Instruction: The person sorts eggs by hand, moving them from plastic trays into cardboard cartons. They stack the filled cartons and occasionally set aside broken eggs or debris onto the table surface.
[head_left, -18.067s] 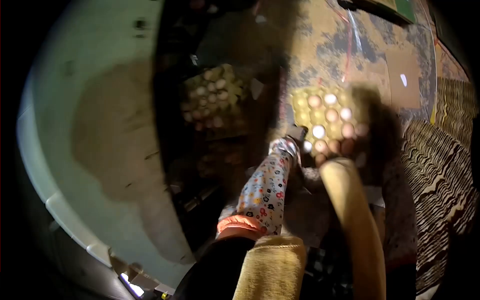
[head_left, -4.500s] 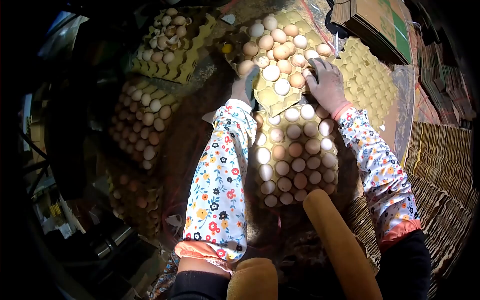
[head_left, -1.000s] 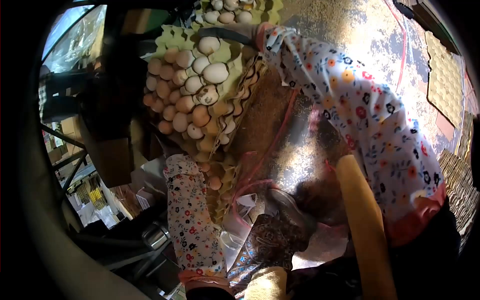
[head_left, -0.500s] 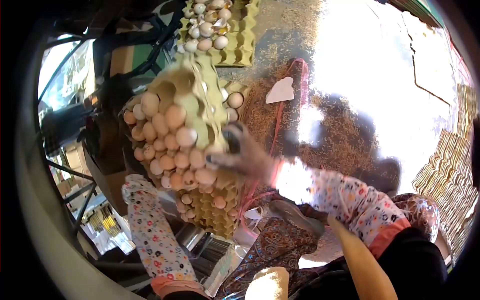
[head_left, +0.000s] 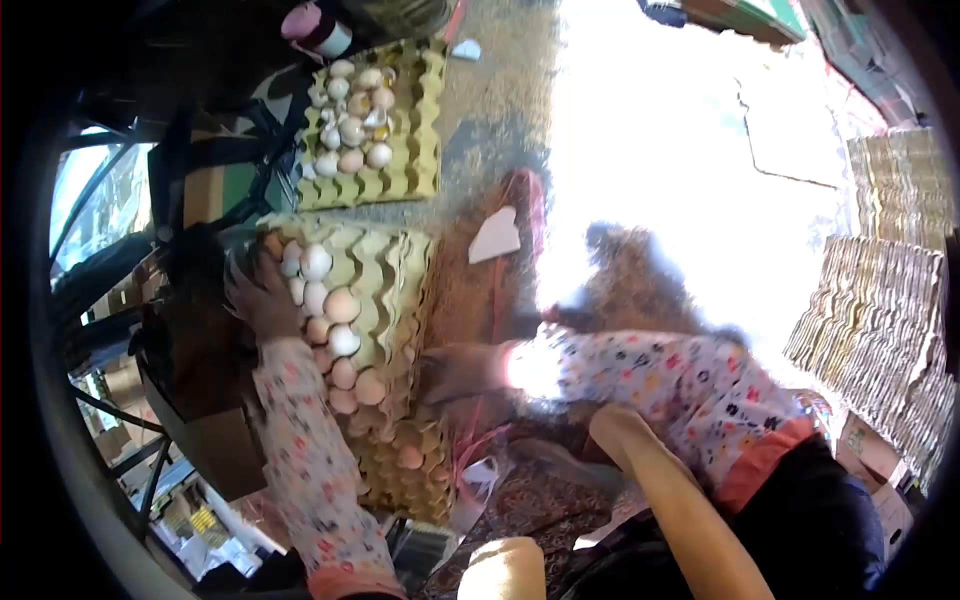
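Note:
A yellow-green egg tray point(head_left: 385, 275), partly filled with white and brown eggs point(head_left: 340, 305), lies on top of a stack of filled trays point(head_left: 405, 470) at the left. My left hand point(head_left: 255, 295), gloved and in a flowered sleeve, grips the tray's left edge beside the eggs. My right hand point(head_left: 450, 375), blurred, is closed on the tray's right edge near the stack's corner. Both my arms reach in from the bottom of the view.
Another tray point(head_left: 415, 150) with several eggs, some broken, lies farther back. Beside the stack lies a scrap of cardboard point(head_left: 497, 235) on husk-strewn floor. Stacks of empty trays point(head_left: 880, 310) stand at the right. A dark metal frame point(head_left: 150, 260) borders the left, and sunlight washes out the floor.
The tilted tray that both hands carried has come down flat onto the stack. My left hand moved up to its left edge and my right hand dropped to its right edge.

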